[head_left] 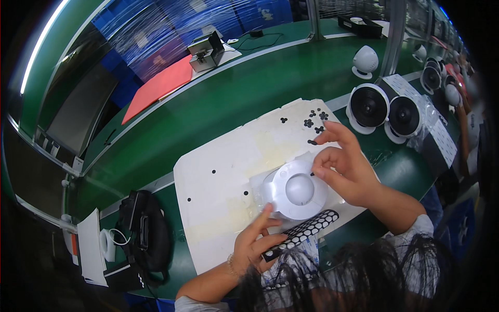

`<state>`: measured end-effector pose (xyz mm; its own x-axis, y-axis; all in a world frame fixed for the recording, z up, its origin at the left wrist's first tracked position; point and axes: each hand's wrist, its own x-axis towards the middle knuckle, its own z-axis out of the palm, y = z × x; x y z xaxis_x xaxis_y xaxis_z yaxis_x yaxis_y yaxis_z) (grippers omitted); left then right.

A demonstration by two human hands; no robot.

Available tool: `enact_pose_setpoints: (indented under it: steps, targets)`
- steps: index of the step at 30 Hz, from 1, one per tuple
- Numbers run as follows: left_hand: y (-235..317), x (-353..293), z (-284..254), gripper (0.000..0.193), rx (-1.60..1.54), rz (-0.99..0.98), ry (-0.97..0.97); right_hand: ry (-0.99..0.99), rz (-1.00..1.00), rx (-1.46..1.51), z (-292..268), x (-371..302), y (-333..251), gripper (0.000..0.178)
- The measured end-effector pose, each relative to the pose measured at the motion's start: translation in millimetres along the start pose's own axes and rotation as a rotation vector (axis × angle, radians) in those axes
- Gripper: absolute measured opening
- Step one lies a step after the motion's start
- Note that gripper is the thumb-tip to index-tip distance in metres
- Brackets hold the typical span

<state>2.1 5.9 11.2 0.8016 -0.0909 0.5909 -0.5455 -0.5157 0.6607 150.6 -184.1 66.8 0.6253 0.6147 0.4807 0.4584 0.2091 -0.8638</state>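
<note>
A round white base (280, 200) with a raised rim and a domed middle lies in front of me on a large white board. My left hand (254, 239) is closed on the left end of a black strip with rows of white round holes (312, 226). One finger of that hand reaches up to the base's near left edge. Over the base's right rim, my right hand (345, 169) pinches a small black round pad (312, 174) between thumb and finger. Its other fingers stretch toward the loose black pieces (309, 123) on the board.
The white board (208, 223) rests on a green table, with single black dots (213, 171) on its left. White round devices with black fronts (367, 106) stand at right. A black bag (143, 231) lies at left. A red sheet (158, 86) and metal box (205, 54) are further back.
</note>
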Motion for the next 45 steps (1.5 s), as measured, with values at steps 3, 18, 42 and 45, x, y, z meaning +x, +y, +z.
enact_pose_setpoints:
  steps: [3,18,42,45]
  targets:
    - [-14,-1,-4,0.034,0.055,0.07,-0.226,-0.019,0.143,0.107,-1,6,4,0.066]
    - [-36,-27,0,0.037,0.01,0.066,-0.26,-0.056,0.093,0.099,-1,3,10,0.07]
    - [-41,-42,5,0.035,-0.032,-0.043,-0.305,-0.025,-0.174,-0.309,1,-5,11,0.064]
    - [-43,-31,1,0.034,0.091,0.136,-0.266,-0.044,-0.389,-0.608,0,-4,8,0.061]
